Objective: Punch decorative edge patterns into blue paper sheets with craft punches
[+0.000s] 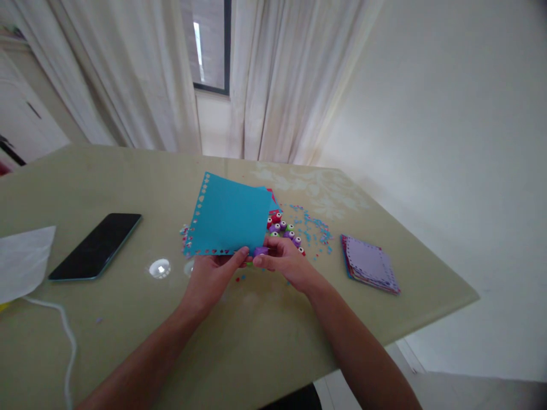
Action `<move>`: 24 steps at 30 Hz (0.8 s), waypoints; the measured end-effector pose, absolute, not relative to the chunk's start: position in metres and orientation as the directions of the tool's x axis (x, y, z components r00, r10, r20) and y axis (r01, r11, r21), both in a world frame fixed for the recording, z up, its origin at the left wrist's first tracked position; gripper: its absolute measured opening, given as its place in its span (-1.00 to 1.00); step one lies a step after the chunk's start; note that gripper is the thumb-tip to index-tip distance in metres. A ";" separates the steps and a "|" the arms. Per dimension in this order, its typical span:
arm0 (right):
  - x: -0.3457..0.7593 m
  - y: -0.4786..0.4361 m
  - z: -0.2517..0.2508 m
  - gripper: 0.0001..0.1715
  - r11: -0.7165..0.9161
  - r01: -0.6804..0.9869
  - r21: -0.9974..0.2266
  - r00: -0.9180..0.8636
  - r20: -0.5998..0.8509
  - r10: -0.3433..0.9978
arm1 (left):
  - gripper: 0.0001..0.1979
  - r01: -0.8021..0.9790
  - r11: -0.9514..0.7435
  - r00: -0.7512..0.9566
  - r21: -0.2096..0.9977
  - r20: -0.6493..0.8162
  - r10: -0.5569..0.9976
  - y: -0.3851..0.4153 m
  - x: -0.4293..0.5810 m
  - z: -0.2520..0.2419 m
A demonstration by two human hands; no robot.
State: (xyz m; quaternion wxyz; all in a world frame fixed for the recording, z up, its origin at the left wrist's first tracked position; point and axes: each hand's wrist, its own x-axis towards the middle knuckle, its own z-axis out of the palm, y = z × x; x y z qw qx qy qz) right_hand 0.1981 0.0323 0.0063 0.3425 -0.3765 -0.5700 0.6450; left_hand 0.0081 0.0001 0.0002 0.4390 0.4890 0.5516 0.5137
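A sheet of blue paper point(233, 213) is held up over the table, with a row of small punched shapes along its left and lower edges. My left hand point(213, 276) grips its lower edge, thumb on the near side. At the lower right part of that edge, my right hand point(288, 262) has its fingers closed around a small purple paper punch point(260, 251). Something green shows just below the punch, partly hidden by the fingers. Behind my right hand lie several small punches point(282, 226) in red, purple and green, with white round tops.
Blue and red paper bits point(314, 228) are scattered right of the punches. Farther right lies a stack of punched paper squares point(371, 263), lilac on top. A black phone point(98, 245), a white sheet point(25, 262) and a white cable point(70, 336) lie to the left.
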 end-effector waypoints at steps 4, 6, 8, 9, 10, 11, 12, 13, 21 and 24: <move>0.197 0.034 0.001 -0.48 -0.102 -0.022 -0.995 -0.474 -0.080 0.877 | -0.71 0.104 -0.005 -0.141 0.995 0.019 0.990 0.001 0.009 -0.002; 0.196 0.034 0.000 -0.49 -0.092 -0.024 -0.995 -0.458 -0.071 0.886 | -0.70 0.109 0.002 -0.153 0.994 0.014 0.988 0.000 0.009 -0.002; 0.194 0.034 0.000 -0.49 -0.087 -0.038 -0.995 -0.453 -0.060 0.890 | -0.71 0.088 -0.010 -0.157 0.996 0.024 0.987 -0.001 0.010 -0.001; 0.193 0.033 0.000 -0.48 -0.086 -0.044 -0.995 -0.453 -0.057 0.890 | -0.71 0.075 -0.015 -0.157 0.997 0.026 0.987 -0.001 0.010 0.000; 0.192 0.032 0.000 -0.48 -0.082 -0.043 -0.996 -0.449 -0.054 0.892 | -0.71 0.062 -0.014 -0.153 0.998 0.023 0.988 -0.002 0.011 0.002; 0.191 0.032 0.000 -0.47 -0.076 -0.036 -0.996 -0.441 -0.052 0.896 | -0.71 0.047 -0.007 -0.147 0.999 0.013 0.989 -0.002 0.011 0.003; 0.189 0.031 -0.001 -0.46 -0.067 -0.023 -0.997 -0.430 -0.051 0.901 | -0.71 0.028 0.006 -0.137 1.000 -0.002 0.991 -0.003 0.011 0.004; 0.188 0.030 -0.001 -0.46 -0.061 -0.009 -0.998 -0.418 -0.052 0.907 | -0.70 0.004 0.018 -0.128 1.000 -0.017 0.992 -0.003 0.011 0.004; 0.205 0.037 0.004 -0.57 0.154 0.136 -0.979 -0.246 0.117 0.962 | -0.63 -0.119 0.026 -0.202 0.993 -0.050 0.978 0.001 0.009 0.001; 0.218 0.042 0.007 -0.66 0.376 0.496 -0.783 -0.263 0.277 0.924 | -0.61 -0.144 0.046 -0.199 0.988 -0.075 0.977 0.002 0.009 0.000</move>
